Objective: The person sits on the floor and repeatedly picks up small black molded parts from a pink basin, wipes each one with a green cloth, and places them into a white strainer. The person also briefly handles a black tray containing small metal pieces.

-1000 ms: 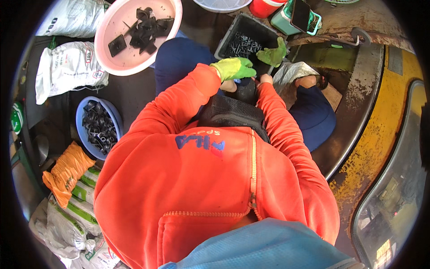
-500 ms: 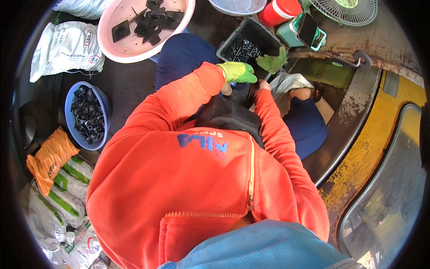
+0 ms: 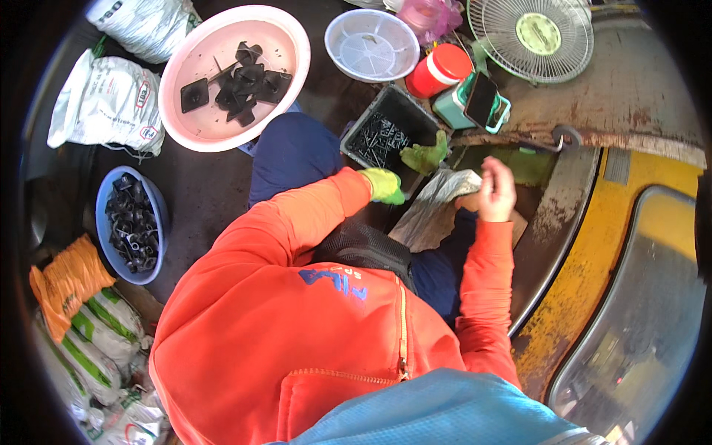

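Note:
My left hand [image 3: 384,185], in a yellow-green glove, is low beside the near right corner of a black bin [image 3: 361,158]. Its fingers look curled together, and whatever they hold is hidden. The bin contains many small dark screw-like pieces [image 3: 382,141]. Over its right rim lies a loose yellow-green glove [image 3: 425,154]. My bare right hand [image 3: 497,191] is raised above a crumpled silvery-white sack [image 3: 437,204], slightly blurred. Its fingers are loosely bent and apart, with nothing visible in them.
A pink basin [image 3: 174,122] holds black plastic parts; a blue basin [image 3: 159,215] holds smaller ones. Filled sacks [image 3: 107,96] line the left. Beyond the bin are a white basket [image 3: 372,46], a red jug [image 3: 439,70], a phone [image 3: 482,96] on a teal container and a fan [image 3: 538,35].
My right hand has moved from beside my left hand up and to the right. My left hand has shifted slightly left. The view has tilted, showing more of the far side.

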